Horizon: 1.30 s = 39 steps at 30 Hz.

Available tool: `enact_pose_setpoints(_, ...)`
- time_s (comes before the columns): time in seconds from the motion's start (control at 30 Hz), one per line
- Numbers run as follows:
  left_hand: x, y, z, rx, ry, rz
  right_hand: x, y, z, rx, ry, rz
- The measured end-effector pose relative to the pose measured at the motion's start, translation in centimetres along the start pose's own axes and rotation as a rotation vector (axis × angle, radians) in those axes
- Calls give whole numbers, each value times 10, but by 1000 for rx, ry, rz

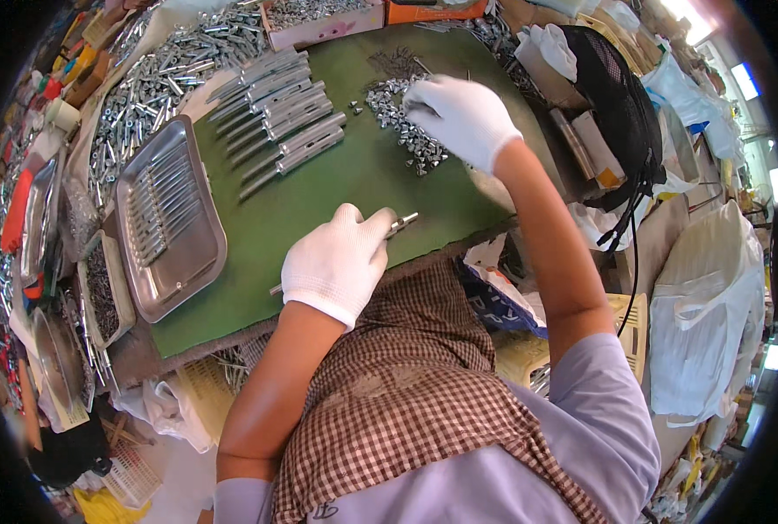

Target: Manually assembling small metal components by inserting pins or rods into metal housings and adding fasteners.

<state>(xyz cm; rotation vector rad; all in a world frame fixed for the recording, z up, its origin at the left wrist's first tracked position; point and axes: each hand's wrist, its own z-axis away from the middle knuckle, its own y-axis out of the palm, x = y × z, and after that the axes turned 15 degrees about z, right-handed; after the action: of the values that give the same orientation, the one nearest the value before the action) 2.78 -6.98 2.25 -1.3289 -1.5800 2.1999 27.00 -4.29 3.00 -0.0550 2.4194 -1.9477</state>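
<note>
Nearest me, my left hand (pixel 332 266) is closed around a slim metal rod (pixel 404 224), low over the green worktop (pixel 262 253). The rod's long axis runs from lower left to upper right; one end shows beyond the fingertips, the other past the heel of the palm. That upper end points roughly toward the small metal cones (pixel 413 144), the relation I judge matters most. My right hand (pixel 463 118) is much nearer to them, its fingers bent down at the heap; I cannot tell whether they pinch a piece. I see nothing standing between the rod's tip and the heap.

To the left, a steel tray (pixel 178 286) holds a row of slim parts (pixel 166 205). Farther up, thicker metal tubes (pixel 310 150) lie side by side, left of the cones. Beyond the cones sit dark pins (pixel 396 63), then a pink box (pixel 326 28) of small parts at the back.
</note>
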Motion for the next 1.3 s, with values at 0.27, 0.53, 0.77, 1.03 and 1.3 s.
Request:
enact_pose_setpoints(0.27,-1,2,0,-40,34,-11,54,4,87,25,57,-494)
enact_pose_setpoints(0.53,-1,4,1,-59,41,-17,65,3,94,-77,158,-456)
enact_pose_setpoints(0.77,-2,3,-1,-23,22,-20,43,4,71,-100,501,-290)
enact_pose_setpoints(1.03,-1,4,0,-38,21,-5,51,3,69,22,318,-53)
enact_pose_setpoints(1.3,0,1,0,-26,32,26,42,5,80,-7,119,-58)
